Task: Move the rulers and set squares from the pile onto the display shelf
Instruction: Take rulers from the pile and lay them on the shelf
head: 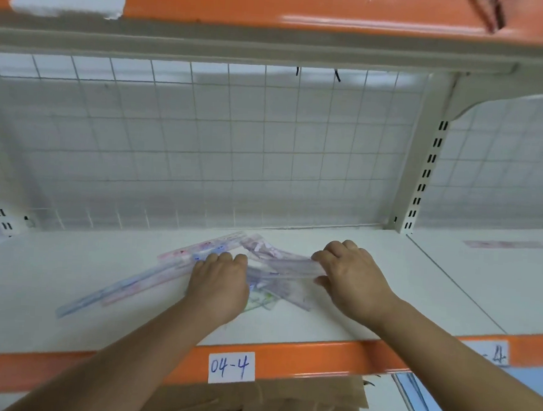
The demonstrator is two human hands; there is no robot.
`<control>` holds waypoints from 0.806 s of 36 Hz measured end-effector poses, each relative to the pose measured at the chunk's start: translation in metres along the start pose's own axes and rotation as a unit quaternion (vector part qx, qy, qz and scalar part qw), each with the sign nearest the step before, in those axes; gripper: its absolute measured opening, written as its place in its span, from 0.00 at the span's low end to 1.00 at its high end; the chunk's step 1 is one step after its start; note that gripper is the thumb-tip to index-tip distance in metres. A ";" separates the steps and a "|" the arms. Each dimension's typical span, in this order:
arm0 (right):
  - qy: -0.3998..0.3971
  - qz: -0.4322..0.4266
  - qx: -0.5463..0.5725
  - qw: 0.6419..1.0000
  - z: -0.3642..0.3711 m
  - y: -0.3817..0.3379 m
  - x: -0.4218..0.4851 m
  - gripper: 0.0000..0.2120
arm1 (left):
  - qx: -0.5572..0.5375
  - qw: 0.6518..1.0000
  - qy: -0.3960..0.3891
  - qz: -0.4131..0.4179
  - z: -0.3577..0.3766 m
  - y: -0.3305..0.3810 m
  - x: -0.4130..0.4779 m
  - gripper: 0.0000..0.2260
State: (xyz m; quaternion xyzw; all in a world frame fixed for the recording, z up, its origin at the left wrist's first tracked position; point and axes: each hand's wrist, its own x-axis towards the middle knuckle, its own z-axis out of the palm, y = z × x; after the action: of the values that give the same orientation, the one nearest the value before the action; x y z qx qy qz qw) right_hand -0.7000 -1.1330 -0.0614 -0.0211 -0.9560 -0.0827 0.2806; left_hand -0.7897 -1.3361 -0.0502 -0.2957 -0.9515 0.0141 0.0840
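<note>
A loose pile of clear plastic rulers and set squares lies on the white display shelf point(68, 282). Pink and blue rulers point(138, 279) fan out to the left. A purple-tinted set square point(279, 263) is in the middle. My left hand point(219, 284) rests palm down on the pile's centre, fingers curled over the rulers. My right hand point(352, 273) pinches the right end of the purple set square, which is lifted slightly off the shelf. A green-printed piece point(262, 301) shows under the pile.
The shelf has an orange front edge with a label "04-4" point(231, 367). A wire grid back panel point(204, 144) stands behind. Another shelf point(276, 5) hangs overhead. A slotted upright point(425, 170) divides off the right bay, where a ruler point(503, 244) lies. Brown cardboard point(267, 402) sits below.
</note>
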 end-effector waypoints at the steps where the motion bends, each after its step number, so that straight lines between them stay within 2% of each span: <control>1: 0.008 0.003 -0.005 1.000 -0.002 0.004 -0.004 0.17 | -0.006 1.000 0.000 0.005 -0.001 0.005 0.001 0.13; 7: 0.041 0.021 -0.034 0.998 -0.016 0.038 -0.027 0.19 | -0.068 0.998 0.000 0.006 -0.012 0.044 0.011 0.12; 10: 0.048 0.029 -0.033 0.998 -0.023 0.062 -0.040 0.20 | -0.081 0.996 -0.035 0.006 -0.019 0.070 0.014 0.11; 16: 0.050 0.040 -0.053 0.997 -0.040 0.118 -0.077 0.20 | -0.096 0.995 0.009 0.024 -0.020 0.135 0.017 0.08; 29: -0.010 0.089 -0.051 0.995 -0.089 0.265 -0.182 0.14 | -0.128 0.990 0.020 0.062 -0.032 0.311 0.010 0.10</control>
State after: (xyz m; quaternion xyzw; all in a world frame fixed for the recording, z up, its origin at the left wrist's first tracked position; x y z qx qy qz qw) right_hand -0.4767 -0.8861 -0.0473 -0.1210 -0.9477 -0.1061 0.2755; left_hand -0.6179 -1.0747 -0.0408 -0.3629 -0.9234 -0.1083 0.0633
